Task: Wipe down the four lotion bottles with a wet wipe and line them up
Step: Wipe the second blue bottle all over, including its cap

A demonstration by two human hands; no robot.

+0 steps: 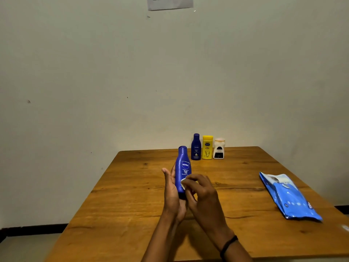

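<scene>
Lying flat near the right edge of the wooden table (132, 186) is a blue wet-wipe pack (289, 197), well apart from everything else; a pale patch shows at its far end, though whether that is a flap or a wipe cannot be told. At the table's far edge, against the plain wall (94, 72), three bottles stand upright in a close row: a dark blue Nivea bottle (196, 148) on the left, a yellow Vaseline bottle (207, 148) in the middle, and a white bottle with a black label (219, 149) on the right. A sheet of paper (170, 2) reading "trash bin" hangs high on the wall. Nearer the camera, the Nivea Body Milk bottle (184, 167) is held off the table, upright with a slight tilt, cap on, its label facing the viewer. The left hand (172, 190) holds it from the left and from behind, with the thumb sticking up clear of the bottle. The right hand (203, 191), a black band (228, 244) on its wrist, has its fingers curled and pinches a small white wet wipe (183, 183) against the bottle's lower front, covering the base. All four bottles are opaque and capped, so their contents are not visible.
</scene>
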